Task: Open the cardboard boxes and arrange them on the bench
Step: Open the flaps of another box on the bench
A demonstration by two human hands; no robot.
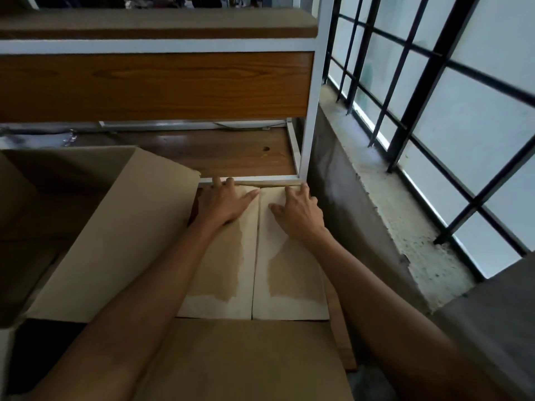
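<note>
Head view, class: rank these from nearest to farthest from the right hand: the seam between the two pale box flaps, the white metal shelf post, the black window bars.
From the right hand:
1. Seam between the two pale box flaps, just to its left.
2. White metal shelf post, rising beyond it.
3. Black window bars, far right.

Two bare forearms, entering from the lower edge. No sleeves, cuffs or gloves visible anywhere along them. Left hand (pixel 224 202) uncovered, fingers long and slender, nails short and unpainted as far as could be told. Right hand (pixel 299 211) likewise uncovered, knuckles and tendons showing faintly on its back. No rings, watch or bracelet visible on either wrist or finger. Forearms lean and smooth, no marks or tattoos discernible in the dim light. Upper arms and clothing outside the frame.
</note>
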